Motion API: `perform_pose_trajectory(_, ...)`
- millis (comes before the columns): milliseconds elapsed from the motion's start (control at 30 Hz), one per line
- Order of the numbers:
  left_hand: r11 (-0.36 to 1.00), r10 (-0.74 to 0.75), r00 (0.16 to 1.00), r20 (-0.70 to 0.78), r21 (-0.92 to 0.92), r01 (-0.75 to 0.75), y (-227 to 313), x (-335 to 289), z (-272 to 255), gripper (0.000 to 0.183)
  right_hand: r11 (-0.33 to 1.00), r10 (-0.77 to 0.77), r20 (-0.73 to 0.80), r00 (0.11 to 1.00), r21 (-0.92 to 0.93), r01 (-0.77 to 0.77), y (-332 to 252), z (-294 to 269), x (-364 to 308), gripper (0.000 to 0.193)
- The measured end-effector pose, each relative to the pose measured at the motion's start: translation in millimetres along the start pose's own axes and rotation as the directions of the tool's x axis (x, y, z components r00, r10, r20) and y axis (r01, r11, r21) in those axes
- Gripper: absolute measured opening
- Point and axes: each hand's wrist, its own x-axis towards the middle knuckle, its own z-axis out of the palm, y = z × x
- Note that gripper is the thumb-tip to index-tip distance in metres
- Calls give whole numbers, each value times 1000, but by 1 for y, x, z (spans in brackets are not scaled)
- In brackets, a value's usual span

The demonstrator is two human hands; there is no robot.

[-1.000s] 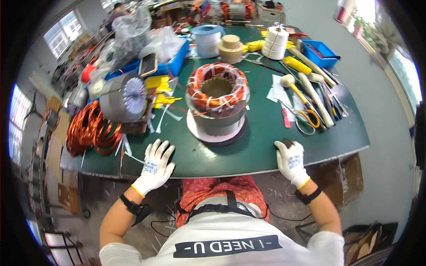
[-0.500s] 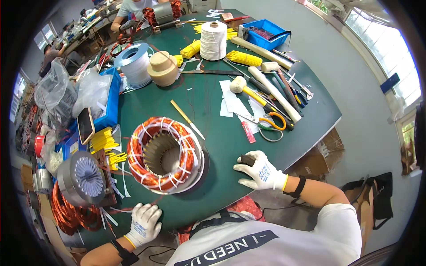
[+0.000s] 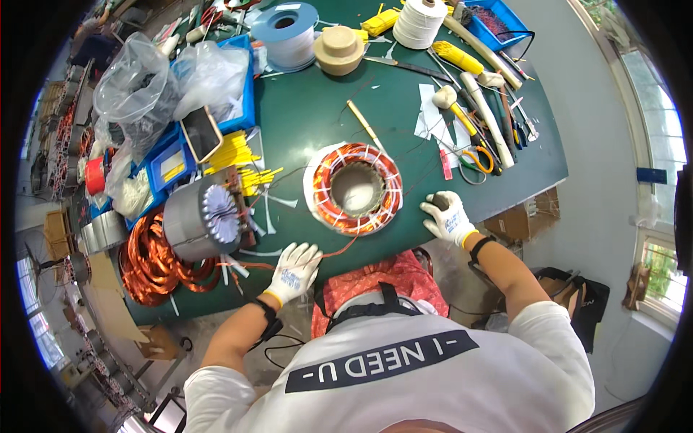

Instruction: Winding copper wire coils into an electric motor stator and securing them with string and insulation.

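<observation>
A stator [image 3: 333, 206] wound with orange-red copper wire and laced with white ties stands on the green table [image 3: 296, 119], its bore facing up. To its right, near the table's front edge, my right hand [image 3: 452, 220] in a white glove is closed round a small dark block [image 3: 437, 202]. My left hand [image 3: 294, 273], also gloved, rests on the front edge with its fingers stretched out and nothing in it. A thin reddish wire [image 3: 341, 250] runs beside its fingertips toward the stator. Left of that hand lie a coil of copper wire [image 3: 148, 263] and a grey stator core [image 3: 191, 220] with white slot liners.
Scissors [image 3: 482, 160], a mallet [image 3: 445, 98] and other tools lie at the right. Spools of white tape [image 3: 284, 36] and white cord [image 3: 420, 22] stand at the back. A phone [image 3: 202, 134], yellow strips [image 3: 234, 153] and blue bins with plastic bags [image 3: 137, 86] crowd the left.
The view has tilted down and swung left, so the table's things appear higher and further right. Both hands stay near the front edge; the right still holds the dark block.
</observation>
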Motion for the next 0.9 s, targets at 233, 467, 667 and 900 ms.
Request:
perform_pose_trajectory(233,1000,-8,1000,12,-6,8,-1,-3,2,46,944,288,157,945,-214,-252,-37,12,-5,48)
perform_pose_trajectory(467,975,-53,990,132,-208,80,0,6,-29,72,798,510,447,735,74,-598,-67,-37,26,62)
perform_pose_trajectory(667,596,-542,831,-126,-755,274,3,93,-129,114,640,494,127,860,616,-459,-94,-113,117,81)
perform_pose_trajectory(900,370,-247,950,189,-888,273,-27,264,-159,67,320,575,90,813,890,-325,-71,-145,221,41)
